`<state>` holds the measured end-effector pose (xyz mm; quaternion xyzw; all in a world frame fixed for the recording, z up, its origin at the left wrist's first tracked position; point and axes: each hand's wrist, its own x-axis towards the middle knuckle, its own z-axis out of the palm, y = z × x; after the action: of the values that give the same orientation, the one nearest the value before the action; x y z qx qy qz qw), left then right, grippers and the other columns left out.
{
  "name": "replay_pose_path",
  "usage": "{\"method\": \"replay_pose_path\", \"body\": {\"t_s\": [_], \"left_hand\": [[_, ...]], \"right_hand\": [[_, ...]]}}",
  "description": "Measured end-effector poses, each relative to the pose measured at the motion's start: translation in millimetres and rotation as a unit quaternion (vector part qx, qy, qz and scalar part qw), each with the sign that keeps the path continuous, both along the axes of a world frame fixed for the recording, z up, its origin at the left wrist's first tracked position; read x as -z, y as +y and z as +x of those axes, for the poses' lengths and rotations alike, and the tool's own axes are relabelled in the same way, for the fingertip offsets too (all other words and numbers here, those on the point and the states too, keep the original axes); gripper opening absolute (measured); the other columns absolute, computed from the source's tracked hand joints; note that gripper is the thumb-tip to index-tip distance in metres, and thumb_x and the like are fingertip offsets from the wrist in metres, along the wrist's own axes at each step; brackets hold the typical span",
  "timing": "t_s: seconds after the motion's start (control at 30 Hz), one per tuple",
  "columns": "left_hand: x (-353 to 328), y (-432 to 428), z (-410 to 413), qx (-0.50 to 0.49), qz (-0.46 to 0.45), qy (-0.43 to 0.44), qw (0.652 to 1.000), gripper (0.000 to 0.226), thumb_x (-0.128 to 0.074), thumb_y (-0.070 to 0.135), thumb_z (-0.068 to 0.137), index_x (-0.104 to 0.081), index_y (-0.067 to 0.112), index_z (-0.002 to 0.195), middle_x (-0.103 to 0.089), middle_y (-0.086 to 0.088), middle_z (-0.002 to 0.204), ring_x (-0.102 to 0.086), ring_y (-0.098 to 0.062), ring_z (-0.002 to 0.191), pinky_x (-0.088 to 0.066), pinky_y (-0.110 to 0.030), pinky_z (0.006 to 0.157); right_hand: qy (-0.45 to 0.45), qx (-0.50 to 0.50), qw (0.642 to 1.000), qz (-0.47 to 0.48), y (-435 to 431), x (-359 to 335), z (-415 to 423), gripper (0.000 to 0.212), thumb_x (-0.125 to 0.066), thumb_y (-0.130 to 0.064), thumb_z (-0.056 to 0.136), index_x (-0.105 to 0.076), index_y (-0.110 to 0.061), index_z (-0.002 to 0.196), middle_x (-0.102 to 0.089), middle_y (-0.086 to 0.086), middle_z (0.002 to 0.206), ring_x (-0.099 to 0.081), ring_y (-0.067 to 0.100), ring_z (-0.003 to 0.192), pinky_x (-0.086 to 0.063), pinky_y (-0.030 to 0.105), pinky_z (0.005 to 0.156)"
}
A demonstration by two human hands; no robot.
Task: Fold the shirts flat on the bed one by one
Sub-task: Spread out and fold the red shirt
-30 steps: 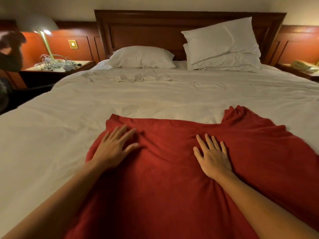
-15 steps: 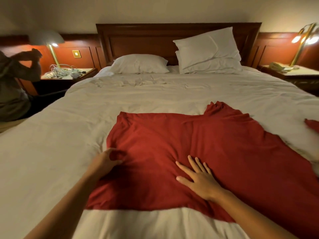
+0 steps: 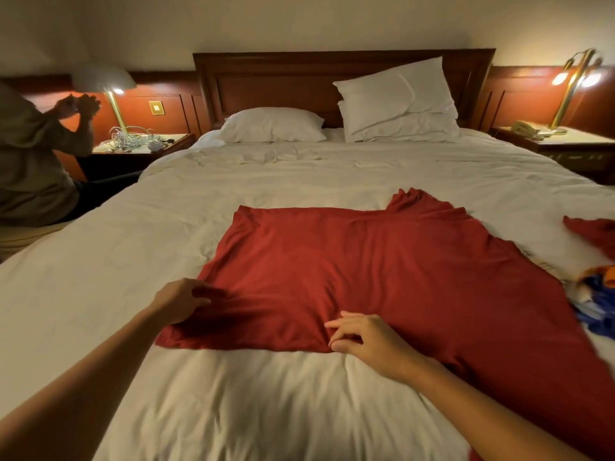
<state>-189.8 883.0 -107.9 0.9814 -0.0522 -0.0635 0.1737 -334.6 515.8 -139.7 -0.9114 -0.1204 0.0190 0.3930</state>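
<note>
Shirt: red shirt (image 3: 366,277) spread flat on the bed (image 3: 266,410), middle to right half, near edge running across in front of both hands; a bunched, puckered part sticks out at its far right corner, toward the pillows.
Left hand: left hand (image 3: 179,301) at the shirt's left edge, fingers (image 3: 199,291) curled into the cloth and gripping it; fabric wrinkled and shadowed just beside the grip.
Right hand: right hand (image 3: 366,341) at the near edge, about mid-width; thumb and bent fingers pinching the cloth, index finger reaching over the fabric, small creases fanning out from the pinch.
Bedding: white duvet, rumpled near the head end.
Pillows: 1 flat pillow (image 3: 273,124) at left of centre; 2 stacked pillows (image 3: 396,94) at right, leaning on the wooden headboard (image 3: 266,74).
Other clothes: second red garment (image 3: 595,234) at the right frame edge, apart from the shirt; blue and orange garment (image 3: 595,294) just beside the shirt's right side.
Left side: bedside desk (image 3: 176,139) carrying a tangle of white cables (image 3: 133,139); lit lamp (image 3: 106,81) above it; another person (image 3: 30,168) seated beside the bed, hands raised together.
Right side: second bedside desk (image 3: 585,144) with a telephone (image 3: 525,128) and a lit brass lamp (image 3: 572,84).
Wall: brass switch plate (image 3: 156,108) between the left lamp and the headboard.
</note>
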Motion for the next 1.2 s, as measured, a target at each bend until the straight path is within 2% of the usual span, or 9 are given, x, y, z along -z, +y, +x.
{"method": "replay_pose_path", "body": {"t_s": [0.1,0.23,0.33,0.4,0.47,0.57,0.7,1.1,1.2], "left_hand": [[-4.6,5.5,-6.0,0.059,0.079,-0.027,0.995,0.031,-0.057,0.031,0.1,-0.064,0.035,0.13,-0.062,0.0,0.135,-0.057,-0.023,0.119,-0.042,-0.028,0.095],[-24.2,-1.4,-10.4,0.096,0.343,0.148,0.923,0.054,-0.024,0.065,0.1,-0.018,0.052,0.152,-0.039,-0.002,0.156,-0.052,-0.025,0.127,-0.041,-0.032,0.104],[-28.0,-21.2,-13.8,0.049,0.424,0.167,0.889,0.074,-0.013,0.086,0.082,-0.007,0.058,0.15,-0.015,-0.001,0.166,-0.025,-0.035,0.147,-0.036,-0.054,0.11],[-22.9,-47.4,-15.6,0.01,0.387,0.095,0.917,0.08,-0.014,0.09,0.08,-0.016,0.055,0.151,0.001,-0.003,0.167,-0.009,-0.042,0.15,-0.022,-0.068,0.11],[-8.2,-80.8,-10.4,0.023,0.249,0.041,0.967,0.081,-0.016,0.087,0.083,-0.024,0.046,0.152,0.002,-0.007,0.167,-0.008,-0.043,0.15,-0.014,-0.065,0.114],[24.7,-140.9,-4.4,0.086,0.087,0.057,0.991,0.075,-0.016,0.079,0.089,-0.016,0.045,0.156,-0.003,0.0,0.168,-0.004,-0.038,0.152,-0.004,-0.059,0.12],[60.9,-195.9,13.1,0.084,0.061,0.008,0.995,0.098,0.007,0.089,0.068,0.003,0.046,0.156,0.007,0.005,0.167,0.01,-0.039,0.152,0.005,-0.057,0.12],[93.6,-278.1,197.7,0.068,0.052,-0.119,0.989,0.086,0.015,0.094,0.065,0.017,0.061,0.145,0.013,0.01,0.165,0.015,-0.023,0.152,0.007,-0.05,0.123],[100.5,-298.2,245.9,0.063,0.051,-0.135,0.988,0.085,0.014,0.093,0.067,0.02,0.06,0.145,0.013,0.009,0.166,0.014,-0.022,0.153,0.006,-0.049,0.123]], "right_hand": [[0.032,-0.009,0.999,0.025,4.0,-15.5,5.6,0.011,-0.073,-0.025,0.088,-0.079,-0.028,0.097,-0.073,-0.02,0.109,-0.058,-0.014,0.109,-0.044,0.02,0.105],[0.086,-0.055,0.995,0.0,-15.2,-37.4,18.0,0.025,-0.074,-0.05,0.082,-0.08,-0.027,0.087,-0.077,-0.009,0.09,-0.071,0.005,0.091,-0.053,0.027,0.091],[0.028,0.03,0.999,-0.014,-43.9,-34.7,35.2,0.035,-0.066,-0.058,0.084,-0.079,-0.028,0.098,-0.076,-0.01,0.1,-0.069,0.005,0.099,-0.05,0.032,0.095],[0.033,0.101,0.983,-0.15,-73.3,-19.4,45.7,0.048,-0.052,-0.061,0.093,-0.063,-0.034,0.131,-0.058,-0.008,0.14,-0.049,0.014,0.134,-0.033,0.04,0.115],[0.102,0.151,0.94,-0.288,-107.5,2.0,46.8,0.063,-0.031,-0.067,0.097,-0.028,-0.04,0.154,-0.019,-0.004,0.165,-0.013,0.025,0.152,-0.009,0.049,0.121],[0.107,0.201,0.914,-0.337,-150.2,31.0,45.7,0.073,-0.011,-0.073,0.092,0.001,-0.04,0.157,0.004,-0.004,0.167,0.006,0.023,0.153,0.002,0.048,0.123],[0.057,0.23,0.905,-0.353,-174.8,43.2,65.5,0.085,0.009,-0.077,0.079,0.011,-0.038,0.155,0.012,-0.004,0.166,0.013,0.022,0.152,0.007,0.048,0.123],[0.03,0.294,0.9,-0.321,-261.4,49.4,237.4,0.086,0.005,-0.079,0.084,0.003,-0.035,0.157,0.007,-0.003,0.166,0.015,0.023,0.152,0.013,0.05,0.12],[0.008,0.295,0.906,-0.305,-293.9,47.3,280.7,0.075,-0.007,-0.077,0.089,-0.023,-0.042,0.153,-0.022,-0.003,0.163,-0.011,0.024,0.152,0.001,0.05,0.12]]}}
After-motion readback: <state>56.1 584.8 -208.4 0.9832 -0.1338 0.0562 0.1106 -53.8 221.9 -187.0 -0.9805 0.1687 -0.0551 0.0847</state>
